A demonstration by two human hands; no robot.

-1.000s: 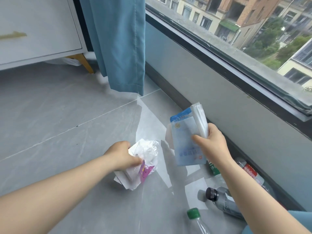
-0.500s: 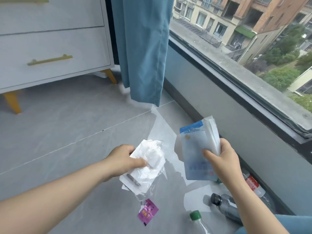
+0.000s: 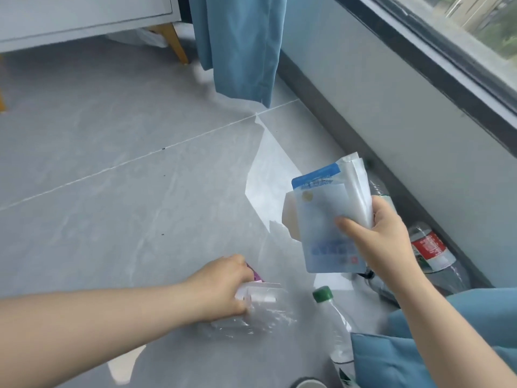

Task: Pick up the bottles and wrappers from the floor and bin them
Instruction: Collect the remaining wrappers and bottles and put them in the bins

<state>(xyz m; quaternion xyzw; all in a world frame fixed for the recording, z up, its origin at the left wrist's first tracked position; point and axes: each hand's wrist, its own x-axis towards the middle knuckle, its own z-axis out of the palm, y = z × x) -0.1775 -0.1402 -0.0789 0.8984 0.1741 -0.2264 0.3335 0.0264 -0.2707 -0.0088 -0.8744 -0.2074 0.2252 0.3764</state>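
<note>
wrappers (image 3: 261,302) clutched in left hand (image 3: 223,287) on floor (image 3: 112,205), packets (image 3: 324,219) pinched in right hand (image 3: 377,242)

No wording can be read with certainty. Blue print and a small red mark are carried on the lower part of the blue-and-white pouch (image 3: 321,217), but they are blurred past reading. White print is borne on the red label of the bottle by the wall (image 3: 429,247), too small to make out. Dark marks on the label of the green-capped bottle (image 3: 340,329) are likewise illegible.
</note>
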